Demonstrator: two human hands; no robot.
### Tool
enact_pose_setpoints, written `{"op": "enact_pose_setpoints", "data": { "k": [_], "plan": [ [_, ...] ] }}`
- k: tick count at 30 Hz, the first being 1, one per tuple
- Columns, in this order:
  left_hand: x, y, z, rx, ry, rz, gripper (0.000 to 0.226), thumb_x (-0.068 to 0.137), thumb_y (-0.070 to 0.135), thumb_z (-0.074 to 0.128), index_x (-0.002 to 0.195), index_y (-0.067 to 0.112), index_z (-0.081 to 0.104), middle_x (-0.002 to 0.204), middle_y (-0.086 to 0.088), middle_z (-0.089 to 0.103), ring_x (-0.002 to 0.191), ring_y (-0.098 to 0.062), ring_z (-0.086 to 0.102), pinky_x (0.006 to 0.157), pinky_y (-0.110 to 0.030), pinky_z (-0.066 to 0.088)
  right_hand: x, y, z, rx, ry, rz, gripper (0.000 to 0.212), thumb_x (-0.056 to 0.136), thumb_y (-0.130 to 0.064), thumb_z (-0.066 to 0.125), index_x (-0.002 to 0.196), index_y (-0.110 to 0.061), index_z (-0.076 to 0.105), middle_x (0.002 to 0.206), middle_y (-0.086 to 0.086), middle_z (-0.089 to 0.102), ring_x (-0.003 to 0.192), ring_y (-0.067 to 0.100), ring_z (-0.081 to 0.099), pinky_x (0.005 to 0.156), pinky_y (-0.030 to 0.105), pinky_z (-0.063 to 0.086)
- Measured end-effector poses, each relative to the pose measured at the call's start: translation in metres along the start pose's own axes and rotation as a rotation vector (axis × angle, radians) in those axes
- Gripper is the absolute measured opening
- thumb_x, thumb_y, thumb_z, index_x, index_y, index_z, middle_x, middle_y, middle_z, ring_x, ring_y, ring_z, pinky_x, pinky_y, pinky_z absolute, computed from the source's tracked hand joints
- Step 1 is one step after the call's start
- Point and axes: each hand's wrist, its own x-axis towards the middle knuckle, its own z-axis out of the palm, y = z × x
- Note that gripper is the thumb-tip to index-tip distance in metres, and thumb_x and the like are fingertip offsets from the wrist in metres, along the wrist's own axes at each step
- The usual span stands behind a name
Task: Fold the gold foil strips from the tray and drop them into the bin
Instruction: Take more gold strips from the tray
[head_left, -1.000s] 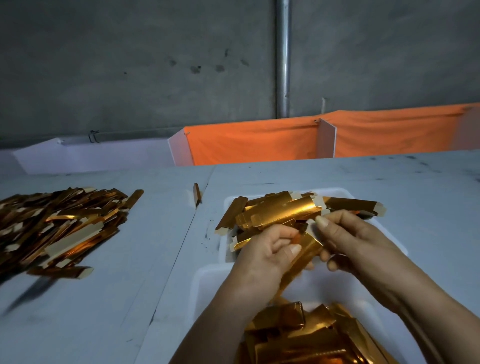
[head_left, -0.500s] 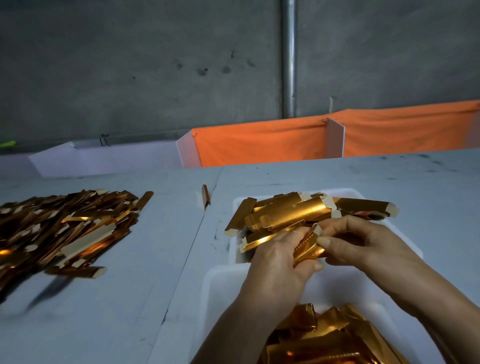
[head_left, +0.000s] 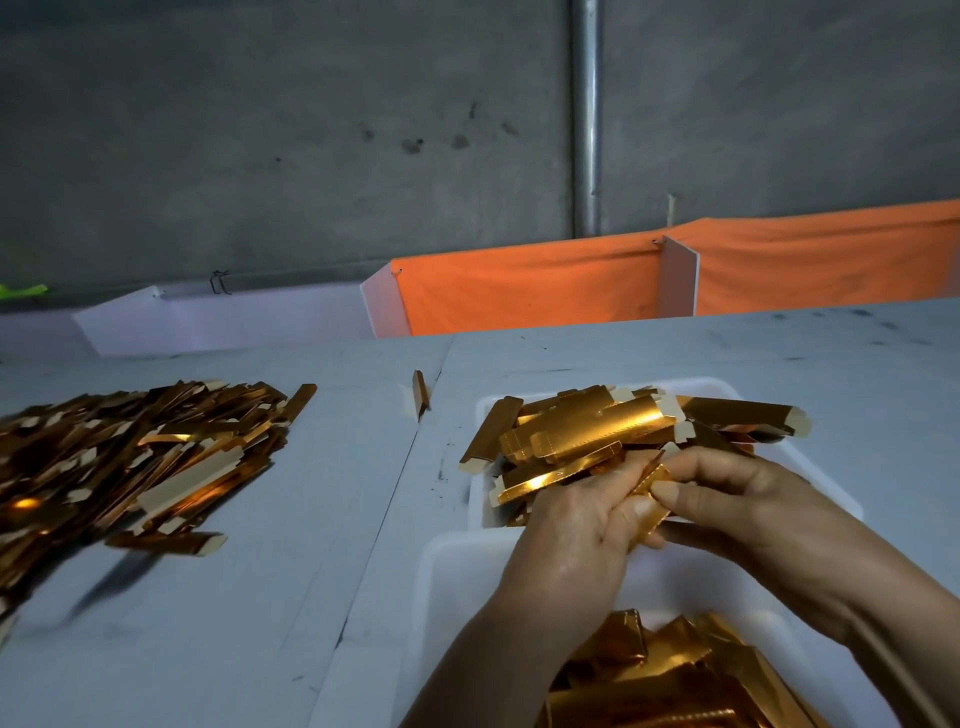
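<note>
A gold strip (head_left: 649, 499) is pinched between left hand (head_left: 582, 535) and right hand (head_left: 727, 499), above the bin (head_left: 441, 597). Unfolded strips are heaped in the tray (head_left: 727, 389). A loose pile (head_left: 130, 457) is spread on the counter (head_left: 260, 597), left.

Gold foil strips (head_left: 582, 441): glossy mirror-like metallic foil, matt pale paper backing at ends. Tray (head_left: 826, 499) and bin (head_left: 447, 597): smooth white plastic, matt. Loose strip heap (head_left: 130, 457): same shiny foil, pale card tabs. Table (head_left: 234, 597): matt whitish board, scuffed, dark marks. Wall (head_left: 260, 130): rough grey concrete, stained. Pipe (head_left: 586, 114): dull metal. Orange cloth (head_left: 519, 291): matt, creased.
</note>
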Motion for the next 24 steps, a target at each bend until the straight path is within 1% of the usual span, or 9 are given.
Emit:
{"op": "enact_pose_setpoints", "data": {
  "k": [1, 4, 7, 10, 13, 14, 18, 21, 24],
  "plan": [
    [-0.0004, 0.0002, 0.0000, -0.002, 0.003, 0.000, 0.041, 0.101, 0.027, 0.040, 0.140, 0.040, 0.040, 0.115, 0.011, 0.064, 0.107, 0.003, 0.056, 0.094, -0.012, 0.042, -0.0004, -0.0005, 0.0006, -0.031, 0.006, -0.019, 0.017, 0.074, -0.019, 0.065, 0.082, -0.008, 0.074, 0.094, 0.014, 0.072, 0.087, 0.025, 0.071, 0.072, 0.022, 0.058],
    [-0.0008, 0.0011, 0.0000, -0.004, 0.005, -0.012, 0.036, 0.101, 0.029, 0.038, 0.134, 0.033, 0.050, 0.100, 0.007, 0.069, 0.098, 0.004, 0.059, 0.084, -0.006, 0.042, -0.0003, -0.0002, 0.0024, -0.218, 0.073, -0.104, 0.008, 0.079, -0.016, 0.067, 0.077, -0.014, 0.075, 0.104, -0.012, 0.070, 0.093, 0.006, 0.067, 0.070, 0.018, 0.055],
    [0.0010, 0.0026, -0.0006, 0.043, -0.001, -0.043, 0.032, 0.101, 0.027, 0.037, 0.129, 0.028, 0.054, 0.097, 0.004, 0.070, 0.094, 0.000, 0.061, 0.075, -0.005, 0.042, -0.0006, -0.0004, 0.0015, -0.328, 0.102, -0.152, 0.014, 0.083, -0.018, 0.066, 0.073, -0.016, 0.075, 0.108, -0.018, 0.066, 0.097, -0.005, 0.061, 0.080, 0.020, 0.050],
    [0.0042, 0.0048, -0.0035, 0.117, -0.040, -0.050, 0.029, 0.101, 0.025, 0.037, 0.124, 0.022, 0.055, 0.099, -0.001, 0.069, 0.094, -0.007, 0.063, 0.072, -0.006, 0.041, -0.0018, -0.0009, 0.0021, -0.353, 0.077, -0.149, 0.017, 0.087, -0.018, 0.061, 0.079, -0.017, 0.076, 0.107, -0.016, 0.068, 0.093, 0.000, 0.064, 0.075, 0.020, 0.054],
    [0.0048, 0.0057, -0.0039, 0.270, -0.098, -0.002, 0.030, 0.101, 0.023, 0.039, 0.125, 0.015, 0.054, 0.105, -0.005, 0.065, 0.099, -0.016, 0.061, 0.085, -0.026, 0.048, -0.0012, 0.0014, 0.0022, -0.430, 0.105, -0.147, 0.017, 0.090, -0.017, 0.059, 0.084, -0.018, 0.075, 0.098, -0.010, 0.068, 0.084, 0.002, 0.063, 0.066, 0.015, 0.053],
    [0.0046, 0.0058, -0.0031, 0.320, -0.089, 0.028, 0.030, 0.101, 0.026, 0.040, 0.126, 0.016, 0.053, 0.108, -0.004, 0.063, 0.101, -0.016, 0.059, 0.087, -0.029, 0.048, -0.0011, 0.0020, 0.0022, -0.430, 0.112, -0.141, 0.017, 0.090, -0.018, 0.059, 0.084, -0.019, 0.075, 0.097, -0.009, 0.068, 0.083, 0.002, 0.063, 0.065, 0.015, 0.053],
    [0.0018, 0.0014, 0.0017, 0.407, -0.004, 0.094, 0.046, 0.095, 0.047, 0.046, 0.135, 0.025, 0.044, 0.126, 0.007, 0.054, 0.113, -0.009, 0.050, 0.089, -0.022, 0.042, -0.0019, 0.0013, 0.0018, -0.317, 0.118, -0.123, 0.018, 0.089, -0.018, 0.060, 0.080, -0.018, 0.075, 0.093, 0.001, 0.066, 0.079, 0.009, 0.063, 0.062, 0.015, 0.052],
    [0.0019, -0.0017, 0.0035, 0.441, 0.071, 0.164, 0.039, 0.095, 0.044, 0.049, 0.128, 0.024, 0.049, 0.117, 0.006, 0.058, 0.103, -0.007, 0.054, 0.078, -0.015, 0.037, -0.0019, 0.0023, 0.0030, -0.318, 0.089, -0.113, 0.018, 0.090, -0.018, 0.059, 0.080, -0.014, 0.074, 0.093, 0.004, 0.065, 0.077, 0.010, 0.063, 0.061, 0.014, 0.051],
    [0.0020, -0.0027, 0.0040, 0.450, 0.100, 0.215, 0.037, 0.094, 0.043, 0.049, 0.125, 0.023, 0.052, 0.111, 0.006, 0.061, 0.098, -0.007, 0.056, 0.076, -0.014, 0.038, -0.0022, 0.0011, 0.0022, -0.297, 0.086, -0.115, 0.017, 0.090, -0.019, 0.059, 0.082, -0.013, 0.073, 0.090, 0.003, 0.067, 0.080, 0.013, 0.064, 0.063, 0.017, 0.053]
  ]
}}
